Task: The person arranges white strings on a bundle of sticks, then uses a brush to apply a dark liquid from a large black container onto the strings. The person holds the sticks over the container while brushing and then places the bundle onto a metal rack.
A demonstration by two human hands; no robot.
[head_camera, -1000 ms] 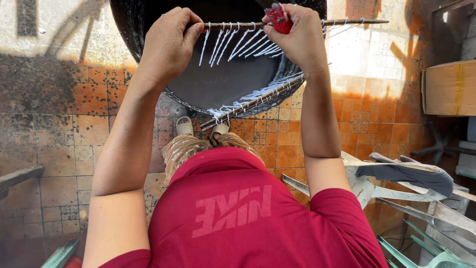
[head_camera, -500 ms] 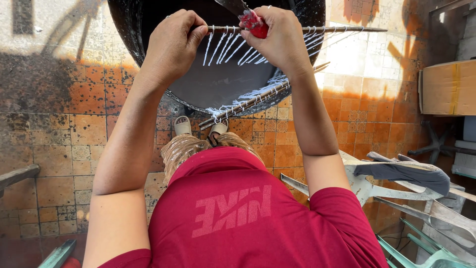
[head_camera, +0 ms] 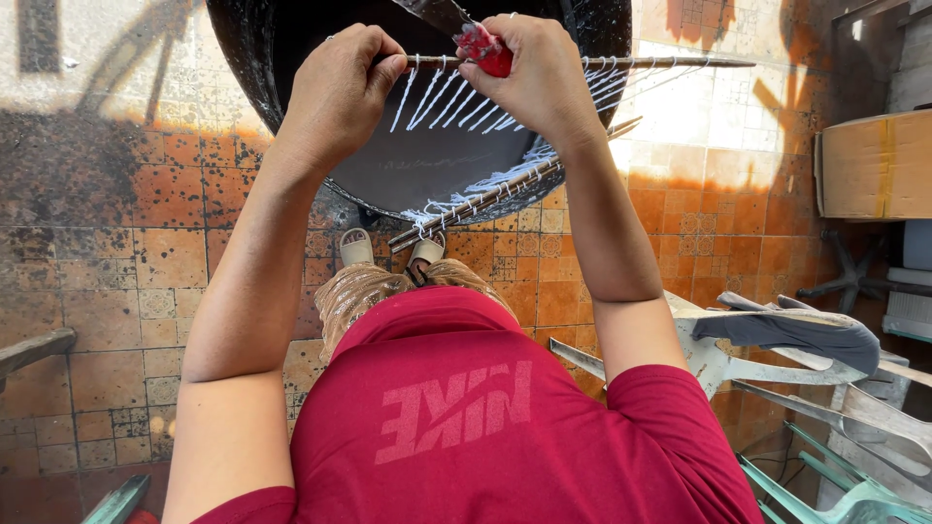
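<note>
My left hand (head_camera: 340, 92) grips the left end of a thin rod (head_camera: 660, 62) hung with several white wax-coated strings (head_camera: 456, 102). My right hand (head_camera: 539, 73) holds a knife with a red handle (head_camera: 483, 47) against the rod, its blade pointing up and left. Both hands are above a large black basin (head_camera: 291, 146) with a dark liquid inside. More rods with white strings (head_camera: 495, 194) lie across the basin's near rim.
Orange floor tiles (head_camera: 116, 262) lie around the basin. White and green plastic chairs (head_camera: 806, 340) are stacked at the right, and a cardboard box (head_camera: 874, 165) stands beyond them. My sandalled feet (head_camera: 388, 250) are by the basin.
Both hands have slid left along the rod with the knife; the right hand has moved closer to the left one, over the strings.
</note>
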